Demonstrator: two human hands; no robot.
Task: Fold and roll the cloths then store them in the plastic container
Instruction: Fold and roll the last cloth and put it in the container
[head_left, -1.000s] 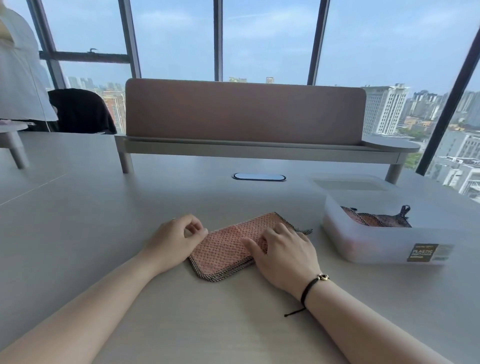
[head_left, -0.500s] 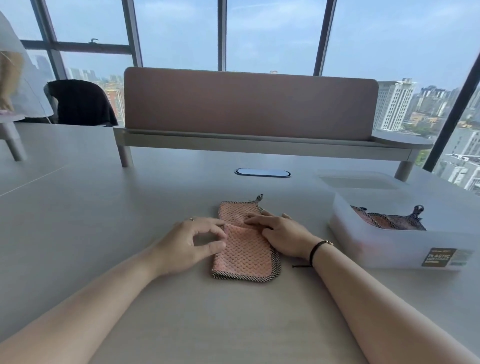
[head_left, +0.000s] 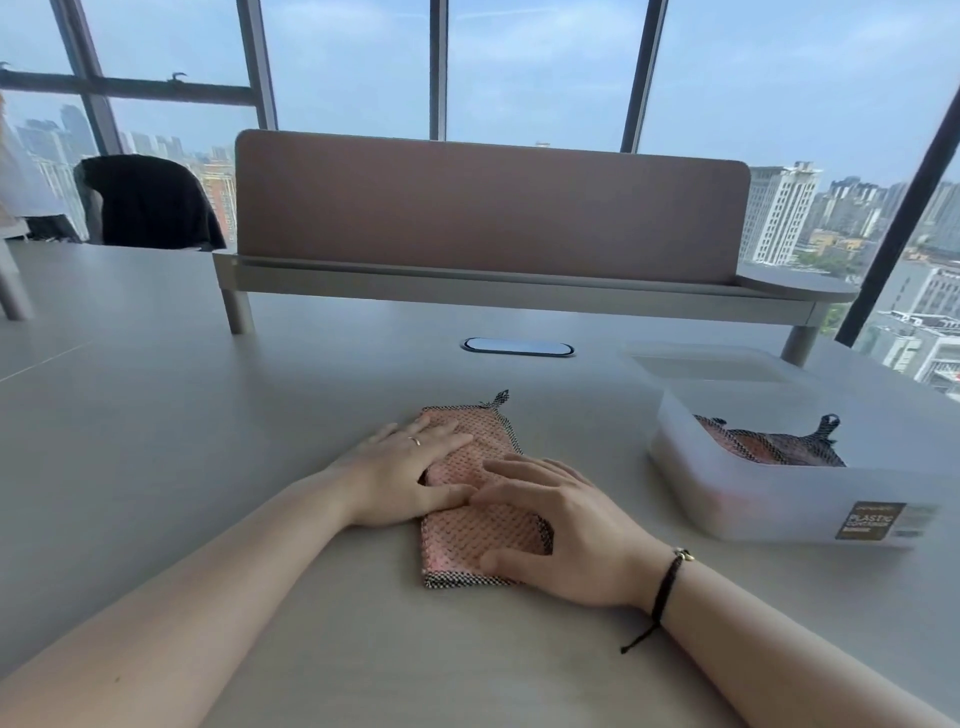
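Worktop (head_left: 208, 467): a broad pale surface that carries everything; a pink divider screen (head_left: 488, 208) stands on a shelf along its far side.
Plastic container (head_left: 779, 499): translucent, open, well to the right of the hands; earlier cloths (head_left: 769, 447) already lie bunched inside it, and what looks like its lid (head_left: 711, 364) rests just behind.
Pink cloth (head_left: 483, 540): folded into a narrow strip with a dark checked border, lying flat on the worktop in front of the person, its long side running away from them and a small loop at the far corner.
Left hand (head_left: 410, 473): fingers spread and straight, pressing the far half of the strip flat.
Right hand (head_left: 561, 525): fingers spread flat over the near half, thumb along the near edge; it grips nothing.
Step, as I judge it: the fold is being smoothed; rolling is not yet begun.
Risk: the thick weave may spring open once pressure lifts, so the fold could gape. A roll started off-square would cone and slacken. A loose roll may unravel when carried across to the container, or snag on the cloths there.
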